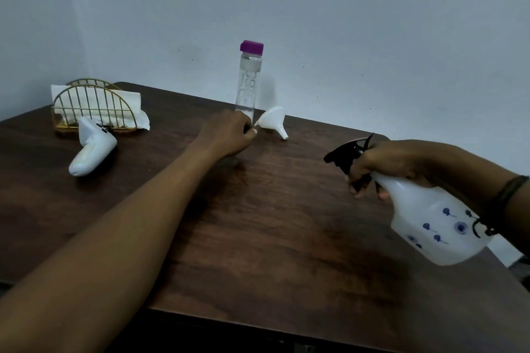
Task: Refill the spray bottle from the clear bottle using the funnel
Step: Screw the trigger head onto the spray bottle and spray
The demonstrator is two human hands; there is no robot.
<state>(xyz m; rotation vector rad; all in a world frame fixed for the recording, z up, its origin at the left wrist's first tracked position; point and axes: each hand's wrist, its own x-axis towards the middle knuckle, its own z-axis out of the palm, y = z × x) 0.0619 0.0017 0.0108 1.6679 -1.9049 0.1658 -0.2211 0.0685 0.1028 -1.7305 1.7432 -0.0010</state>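
Note:
A tall clear bottle point(248, 80) with a purple cap stands upright at the far edge of the dark wooden table point(258, 209). A white funnel point(274, 120) lies on its side just right of it, spout toward the right. My left hand point(229, 135) reaches across the table and pinches the funnel's rim with its fingertips, in front of the bottle's base. My right hand point(393, 163) grips the neck of a white spray bottle point(438, 221) with blue flower prints and a black trigger head, held tilted above the table's right side.
A gold wire napkin holder point(91, 106) with white napkins sits at the back left. A white handheld controller point(91, 149) lies in front of it. A pale wall stands right behind the table.

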